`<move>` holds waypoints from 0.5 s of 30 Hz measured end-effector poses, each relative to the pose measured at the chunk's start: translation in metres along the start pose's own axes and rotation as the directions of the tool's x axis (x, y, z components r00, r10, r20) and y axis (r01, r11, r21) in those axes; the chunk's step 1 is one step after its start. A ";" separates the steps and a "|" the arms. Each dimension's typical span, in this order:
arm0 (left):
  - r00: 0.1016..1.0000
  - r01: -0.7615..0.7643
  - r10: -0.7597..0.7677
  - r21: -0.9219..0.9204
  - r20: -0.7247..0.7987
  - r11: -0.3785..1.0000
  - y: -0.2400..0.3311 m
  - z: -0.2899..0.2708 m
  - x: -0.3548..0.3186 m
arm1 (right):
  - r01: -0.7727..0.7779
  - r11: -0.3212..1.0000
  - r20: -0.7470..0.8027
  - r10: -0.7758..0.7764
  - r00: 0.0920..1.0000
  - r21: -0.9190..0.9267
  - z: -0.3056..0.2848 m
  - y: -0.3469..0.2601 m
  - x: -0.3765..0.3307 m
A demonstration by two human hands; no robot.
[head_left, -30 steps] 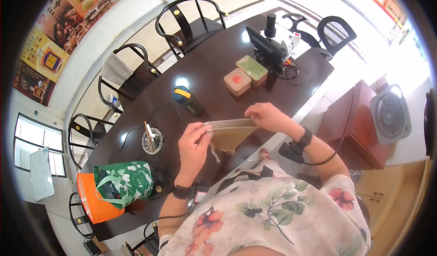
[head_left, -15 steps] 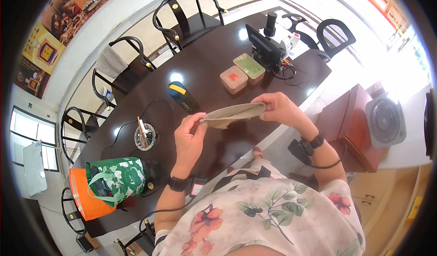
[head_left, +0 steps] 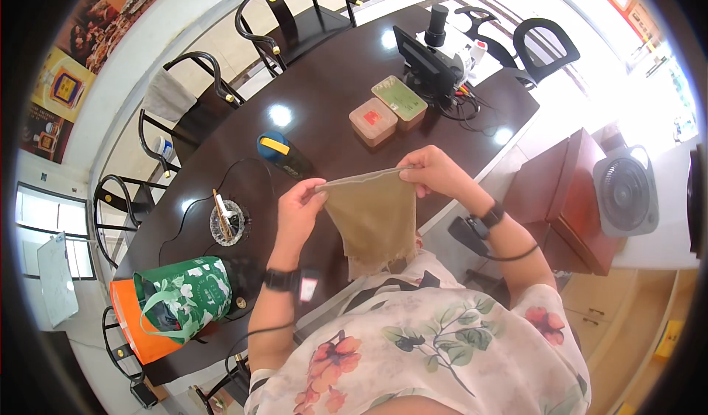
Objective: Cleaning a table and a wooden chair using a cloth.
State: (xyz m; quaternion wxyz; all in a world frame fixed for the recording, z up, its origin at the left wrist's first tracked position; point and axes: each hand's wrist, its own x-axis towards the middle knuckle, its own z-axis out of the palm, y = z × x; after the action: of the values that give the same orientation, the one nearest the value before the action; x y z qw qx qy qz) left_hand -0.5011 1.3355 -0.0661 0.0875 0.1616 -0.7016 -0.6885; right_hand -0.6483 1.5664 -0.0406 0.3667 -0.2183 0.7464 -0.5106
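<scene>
A tan-brown cloth (head_left: 375, 219) with a frayed lower edge hangs spread out above the near side of the table. My left hand (head_left: 298, 207) pinches its upper left corner between thumb and fingers. The upper right corner is gripped by my right hand (head_left: 434, 170), so the top edge runs almost straight between the two. Beyond the cloth, a dark blue bottle with a yellow strap (head_left: 280, 151) lies or leans on the table; I cannot tell which.
On the dark table (head_left: 324, 83) are two lidded boxes (head_left: 372, 122), a monitor (head_left: 424, 64) with cables, a glass ashtray (head_left: 228, 223), a green floral bag (head_left: 188, 293) and an orange bag (head_left: 136, 330). Black chairs (head_left: 199, 105) line the far side. A grey fan (head_left: 625, 192) stands by a reddish cabinet (head_left: 557, 201).
The cloth was held nearly flat and edge-on; now it hangs down open with its face showing. Both hands have shifted slightly left, and the whole view has moved a little.
</scene>
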 end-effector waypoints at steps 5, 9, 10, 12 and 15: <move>1.000 -0.006 0.000 0.212 0.028 0.977 -0.091 0.003 0.052 | -0.021 0.991 -0.064 0.013 0.998 -0.130 0.004 0.067 0.061; 0.999 -0.014 0.031 0.464 -0.030 0.886 -0.092 0.014 0.041 | 0.105 0.925 -0.112 -0.155 0.981 -0.364 0.013 0.093 0.067; 0.999 -0.039 0.051 0.468 -0.013 0.883 -0.093 0.013 0.032 | 0.161 0.918 -0.101 -0.211 0.972 -0.364 0.017 0.094 0.062; 0.990 -0.137 0.135 0.533 0.043 0.835 -0.090 0.012 0.008 | 0.270 0.892 -0.083 -0.319 0.944 -0.363 0.023 0.094 0.041; 0.946 -0.323 0.262 0.621 0.191 0.714 -0.090 0.018 -0.028 | 0.305 0.851 -0.034 -0.352 0.935 -0.427 0.034 0.118 0.000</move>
State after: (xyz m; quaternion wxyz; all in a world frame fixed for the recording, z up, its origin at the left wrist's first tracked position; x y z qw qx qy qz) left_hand -0.4713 1.3627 -0.1539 0.1031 0.0381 -0.9146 -0.3891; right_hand -0.6165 1.5912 -0.1563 0.1770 -0.3870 0.8083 -0.4068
